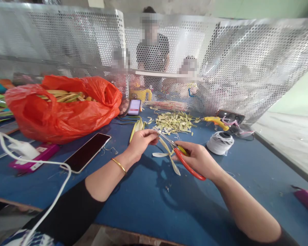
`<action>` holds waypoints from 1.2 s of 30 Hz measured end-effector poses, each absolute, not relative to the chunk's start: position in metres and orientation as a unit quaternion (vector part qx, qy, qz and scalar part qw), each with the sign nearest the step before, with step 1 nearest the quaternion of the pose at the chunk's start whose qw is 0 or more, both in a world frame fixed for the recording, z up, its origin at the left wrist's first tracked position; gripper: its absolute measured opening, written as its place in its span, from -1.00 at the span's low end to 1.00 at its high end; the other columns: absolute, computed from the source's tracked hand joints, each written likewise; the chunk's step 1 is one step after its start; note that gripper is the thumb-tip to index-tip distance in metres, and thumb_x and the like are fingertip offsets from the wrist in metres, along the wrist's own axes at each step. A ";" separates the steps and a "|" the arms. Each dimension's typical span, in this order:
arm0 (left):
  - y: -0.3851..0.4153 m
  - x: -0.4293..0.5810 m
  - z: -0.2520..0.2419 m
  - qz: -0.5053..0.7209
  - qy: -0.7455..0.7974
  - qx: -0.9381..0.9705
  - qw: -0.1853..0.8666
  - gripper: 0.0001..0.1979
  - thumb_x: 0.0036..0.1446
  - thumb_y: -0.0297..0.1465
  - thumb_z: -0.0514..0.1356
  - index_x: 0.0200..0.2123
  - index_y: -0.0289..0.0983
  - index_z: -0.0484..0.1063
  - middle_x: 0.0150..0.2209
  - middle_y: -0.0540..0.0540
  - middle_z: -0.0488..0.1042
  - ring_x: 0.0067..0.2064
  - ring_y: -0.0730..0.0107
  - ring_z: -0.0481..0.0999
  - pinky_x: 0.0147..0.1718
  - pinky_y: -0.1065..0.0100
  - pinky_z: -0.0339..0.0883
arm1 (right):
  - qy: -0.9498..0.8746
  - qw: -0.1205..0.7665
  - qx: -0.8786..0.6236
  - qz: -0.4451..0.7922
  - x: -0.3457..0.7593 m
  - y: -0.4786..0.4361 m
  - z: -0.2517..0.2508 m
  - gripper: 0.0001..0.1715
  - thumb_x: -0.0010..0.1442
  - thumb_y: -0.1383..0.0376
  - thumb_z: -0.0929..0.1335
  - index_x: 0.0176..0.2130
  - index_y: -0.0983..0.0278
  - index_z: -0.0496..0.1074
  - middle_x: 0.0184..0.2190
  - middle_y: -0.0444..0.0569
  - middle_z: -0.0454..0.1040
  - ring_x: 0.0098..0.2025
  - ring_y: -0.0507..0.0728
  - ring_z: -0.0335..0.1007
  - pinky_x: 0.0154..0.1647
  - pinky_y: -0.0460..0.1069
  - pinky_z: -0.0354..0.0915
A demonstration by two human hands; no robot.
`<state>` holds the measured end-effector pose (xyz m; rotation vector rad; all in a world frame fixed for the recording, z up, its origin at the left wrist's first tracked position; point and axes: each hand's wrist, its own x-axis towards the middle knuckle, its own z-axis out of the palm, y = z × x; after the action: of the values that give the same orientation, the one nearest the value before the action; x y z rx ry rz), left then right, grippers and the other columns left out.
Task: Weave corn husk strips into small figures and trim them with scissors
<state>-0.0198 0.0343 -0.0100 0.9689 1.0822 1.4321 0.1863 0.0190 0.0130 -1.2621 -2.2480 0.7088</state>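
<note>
My right hand point(196, 159) is wrapped round red-handled scissors point(188, 166), whose blades point up and left toward my left fingertips. The fingers of my left hand point(143, 140) are pinched on the end of a pale leaf piece point(164, 145). Its narrow pale blades spread out below the scissors, over the blue table point(143, 198). Just beyond my hands lies a pile of pale green clippings point(175, 122). A green and cream leaf bundle point(138, 127) rests behind my left hand.
At left are a red plastic bag point(79, 114) of dried strips, a phone point(88, 152), and a purple power strip point(37, 158) with a white cable. A thread spool point(220, 142), yellow glue gun point(217, 122) and glasses point(240, 130) sit at right. People are behind a perforated metal screen point(246, 65).
</note>
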 end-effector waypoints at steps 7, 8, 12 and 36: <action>0.035 -0.021 -0.011 0.590 0.453 0.400 0.536 -0.77 -0.30 -0.33 0.43 -0.51 -0.32 0.55 -0.56 -0.05 0.52 -0.52 0.45 0.46 -0.45 0.38 0.37 | -0.814 0.245 -0.465 0.249 0.188 0.021 0.010 -0.58 0.07 0.00 0.37 -0.24 0.25 0.55 -0.55 -0.19 0.40 -0.48 0.04 0.25 -0.50 -0.10 0.19; 0.035 -0.021 -0.011 0.587 0.456 0.396 0.539 -0.76 -0.30 -0.32 0.43 -0.50 -0.32 0.55 -0.54 -0.06 0.53 -0.51 0.45 0.47 -0.45 0.39 0.37 | -0.810 0.252 -0.474 0.235 0.189 0.022 0.011 -0.56 0.08 -0.02 0.36 -0.23 0.26 0.55 -0.54 -0.18 0.41 -0.49 0.04 0.26 -0.50 -0.10 0.18; 0.033 -0.021 -0.011 0.565 0.467 0.380 0.564 -0.74 -0.25 -0.31 0.43 -0.45 -0.32 0.54 -0.45 -0.10 0.58 -0.47 0.45 0.51 -0.45 0.42 0.35 | -0.772 0.247 -0.580 0.081 0.196 0.032 0.013 -0.51 0.10 -0.02 0.33 -0.12 0.22 0.53 -0.47 -0.09 0.51 -0.44 0.12 0.37 -0.48 -0.06 0.18; 0.018 -0.005 -0.012 0.514 0.467 0.479 0.538 -0.75 -0.20 -0.24 0.37 -0.46 -0.28 0.51 -0.31 -0.14 0.60 -0.39 0.37 0.51 -0.49 0.41 0.30 | -0.769 0.097 -0.625 0.095 0.175 0.026 -0.001 -0.58 0.10 0.15 0.30 -0.06 0.21 0.49 -0.24 0.08 0.60 -0.19 0.27 0.51 -0.36 -0.01 0.23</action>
<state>-0.0049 0.0180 -0.0117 1.1391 1.1103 1.2220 0.1754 0.0258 -0.0011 -1.8512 -2.2761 0.2803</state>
